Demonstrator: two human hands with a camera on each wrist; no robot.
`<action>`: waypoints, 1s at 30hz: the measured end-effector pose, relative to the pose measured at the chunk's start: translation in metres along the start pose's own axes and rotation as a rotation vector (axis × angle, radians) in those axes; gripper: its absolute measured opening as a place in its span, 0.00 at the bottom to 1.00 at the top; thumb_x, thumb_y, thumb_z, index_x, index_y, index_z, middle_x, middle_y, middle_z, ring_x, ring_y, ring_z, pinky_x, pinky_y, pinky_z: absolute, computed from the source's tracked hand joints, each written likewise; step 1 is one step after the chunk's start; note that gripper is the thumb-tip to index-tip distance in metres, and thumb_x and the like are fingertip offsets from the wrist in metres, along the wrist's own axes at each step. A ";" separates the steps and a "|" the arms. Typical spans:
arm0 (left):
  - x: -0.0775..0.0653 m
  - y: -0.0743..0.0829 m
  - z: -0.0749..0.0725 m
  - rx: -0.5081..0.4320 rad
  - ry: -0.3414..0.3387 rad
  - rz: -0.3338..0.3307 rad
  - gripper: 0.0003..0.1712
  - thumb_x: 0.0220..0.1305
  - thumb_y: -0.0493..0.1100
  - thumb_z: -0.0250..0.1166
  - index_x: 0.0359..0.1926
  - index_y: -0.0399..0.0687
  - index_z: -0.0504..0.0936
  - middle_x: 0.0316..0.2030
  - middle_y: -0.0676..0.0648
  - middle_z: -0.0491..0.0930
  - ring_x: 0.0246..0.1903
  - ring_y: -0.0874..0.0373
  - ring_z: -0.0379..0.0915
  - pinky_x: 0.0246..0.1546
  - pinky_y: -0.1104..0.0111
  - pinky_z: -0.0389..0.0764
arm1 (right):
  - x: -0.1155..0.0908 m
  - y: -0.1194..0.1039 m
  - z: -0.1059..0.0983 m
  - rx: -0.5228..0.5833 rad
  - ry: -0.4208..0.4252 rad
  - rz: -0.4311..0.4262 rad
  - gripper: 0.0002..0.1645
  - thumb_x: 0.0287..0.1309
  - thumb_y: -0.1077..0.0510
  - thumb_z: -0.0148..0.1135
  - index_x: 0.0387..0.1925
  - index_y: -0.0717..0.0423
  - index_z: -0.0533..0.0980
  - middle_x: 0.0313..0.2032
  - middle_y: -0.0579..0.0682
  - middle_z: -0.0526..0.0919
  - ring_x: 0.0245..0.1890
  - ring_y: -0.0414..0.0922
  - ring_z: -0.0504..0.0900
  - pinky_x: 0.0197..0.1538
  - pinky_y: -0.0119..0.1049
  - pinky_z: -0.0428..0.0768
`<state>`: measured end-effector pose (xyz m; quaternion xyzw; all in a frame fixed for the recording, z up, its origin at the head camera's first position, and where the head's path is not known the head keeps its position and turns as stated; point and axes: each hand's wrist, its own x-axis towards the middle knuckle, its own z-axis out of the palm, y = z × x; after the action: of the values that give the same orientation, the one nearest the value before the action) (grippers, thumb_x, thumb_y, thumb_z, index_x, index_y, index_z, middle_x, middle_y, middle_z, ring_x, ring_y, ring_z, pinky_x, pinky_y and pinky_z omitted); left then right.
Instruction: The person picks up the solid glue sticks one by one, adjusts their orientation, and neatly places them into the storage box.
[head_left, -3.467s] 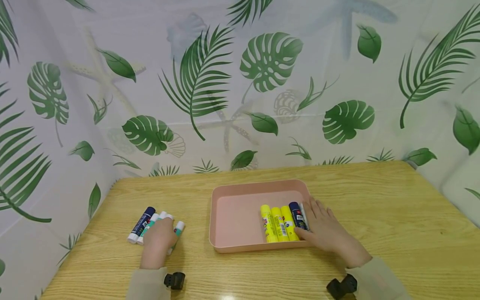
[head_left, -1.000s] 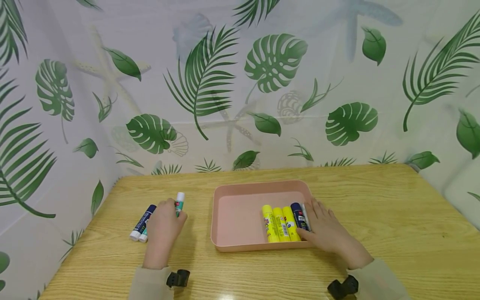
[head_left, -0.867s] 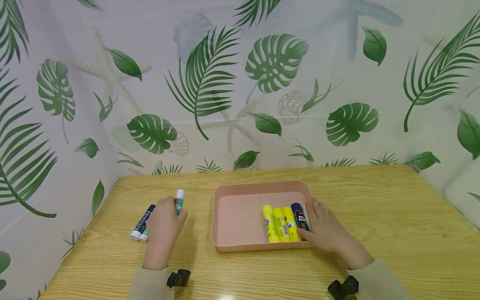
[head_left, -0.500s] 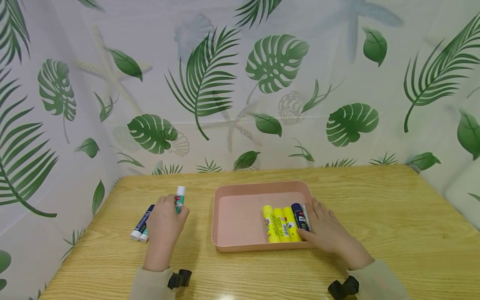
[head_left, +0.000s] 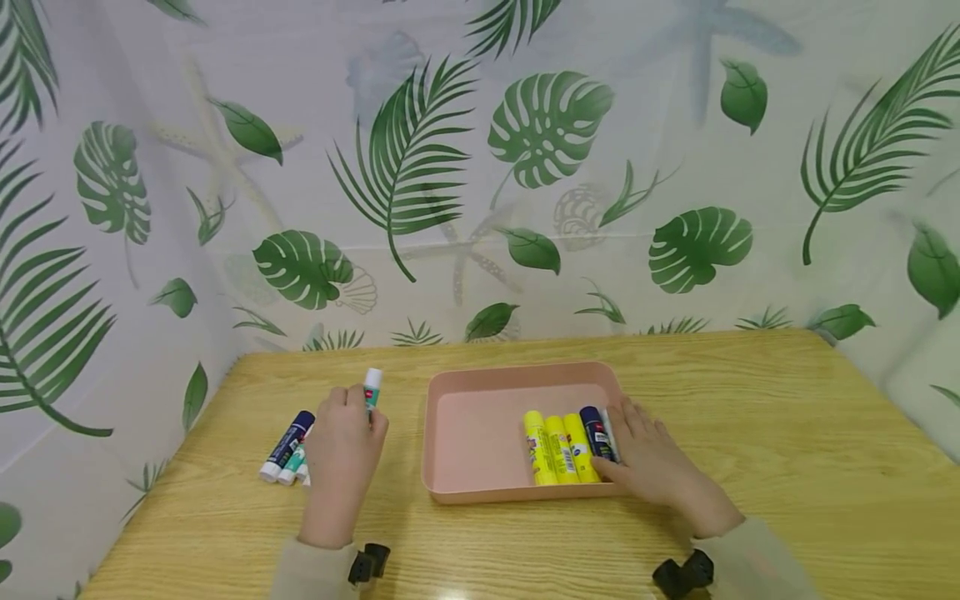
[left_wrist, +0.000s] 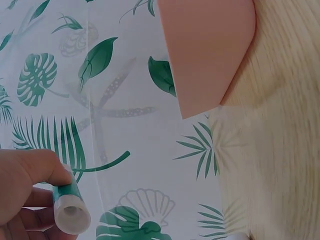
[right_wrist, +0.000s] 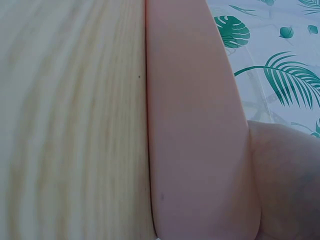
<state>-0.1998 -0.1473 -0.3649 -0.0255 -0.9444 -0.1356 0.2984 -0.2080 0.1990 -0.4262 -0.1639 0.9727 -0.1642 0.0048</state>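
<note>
My left hand (head_left: 347,454) pinches a teal glue stick (head_left: 372,390) with a white cap, held above the table. In the left wrist view the glue stick (left_wrist: 70,207) shows its round white end, with the thumb along its side. Behind that hand lie a navy glue stick (head_left: 288,447) and a teal-and-white glue stick (head_left: 293,464); more white ends are partly hidden there. My right hand (head_left: 651,454) rests with straight fingers over the right rim of the pink tray (head_left: 480,498). Inside are three yellow glue sticks (head_left: 557,450), a navy glue stick (head_left: 597,435) and a whitish one partly covered by the fingers.
The wooden table (head_left: 787,433) carries the tray near its middle. A leaf-print cloth (head_left: 450,183) hangs behind the table and along its left side. The tray's pink outer wall (right_wrist: 200,125) fills much of the right wrist view.
My left hand has lifted the teal glue stick from the group on the left and shifted slightly right, uncovering more of that group. The right hand has stayed at the tray's rim.
</note>
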 end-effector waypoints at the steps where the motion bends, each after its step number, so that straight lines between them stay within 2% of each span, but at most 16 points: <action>1: -0.001 0.001 0.001 0.011 0.019 0.019 0.15 0.50 0.36 0.61 0.38 0.29 0.76 0.28 0.38 0.74 0.22 0.49 0.69 0.11 0.62 0.71 | 0.000 -0.001 0.000 0.004 0.001 -0.002 0.48 0.57 0.41 0.49 0.63 0.72 0.46 0.62 0.72 0.43 0.61 0.66 0.44 0.57 0.62 0.45; 5: -0.005 0.006 0.007 0.058 0.076 0.078 0.16 0.49 0.35 0.63 0.39 0.30 0.77 0.30 0.37 0.75 0.23 0.49 0.69 0.09 0.62 0.71 | 0.001 -0.006 0.000 -0.001 0.005 -0.013 0.48 0.57 0.41 0.50 0.63 0.73 0.47 0.62 0.73 0.44 0.61 0.67 0.45 0.56 0.62 0.46; 8: -0.008 0.012 0.010 0.076 0.078 0.091 0.16 0.48 0.36 0.64 0.40 0.31 0.77 0.30 0.38 0.74 0.23 0.49 0.69 0.09 0.62 0.71 | 0.001 -0.007 0.000 -0.007 0.003 -0.020 0.47 0.57 0.42 0.50 0.63 0.73 0.48 0.62 0.73 0.45 0.61 0.66 0.45 0.56 0.62 0.47; 11: -0.009 0.019 0.014 0.091 0.046 0.103 0.17 0.48 0.36 0.64 0.40 0.32 0.76 0.30 0.40 0.74 0.24 0.50 0.69 0.11 0.62 0.72 | 0.001 -0.006 0.000 -0.015 0.004 -0.012 0.47 0.57 0.42 0.50 0.63 0.73 0.47 0.62 0.73 0.44 0.61 0.66 0.45 0.57 0.62 0.46; 17: -0.010 0.033 0.020 0.152 -0.043 0.152 0.18 0.49 0.36 0.65 0.40 0.31 0.75 0.31 0.40 0.73 0.26 0.50 0.69 0.21 0.65 0.75 | -0.001 -0.003 -0.001 -0.014 0.010 0.006 0.48 0.57 0.42 0.51 0.63 0.72 0.46 0.62 0.72 0.44 0.61 0.66 0.45 0.56 0.62 0.46; 23: -0.007 0.047 0.025 0.128 -0.157 0.107 0.19 0.50 0.38 0.65 0.43 0.31 0.75 0.31 0.41 0.74 0.28 0.51 0.70 0.20 0.65 0.76 | 0.000 -0.004 -0.003 -0.006 -0.004 0.017 0.49 0.57 0.41 0.51 0.64 0.72 0.45 0.63 0.72 0.43 0.61 0.66 0.44 0.57 0.62 0.45; 30: -0.001 0.062 0.032 0.071 -0.221 0.050 0.12 0.51 0.37 0.64 0.34 0.31 0.77 0.22 0.44 0.70 0.21 0.54 0.70 0.14 0.66 0.73 | 0.001 -0.003 -0.001 -0.015 -0.012 0.027 0.50 0.57 0.40 0.50 0.64 0.71 0.45 0.63 0.72 0.42 0.61 0.66 0.44 0.57 0.61 0.45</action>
<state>-0.2086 -0.0785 -0.3758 -0.0533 -0.9749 -0.0907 0.1963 -0.2080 0.1962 -0.4237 -0.1516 0.9760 -0.1556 0.0117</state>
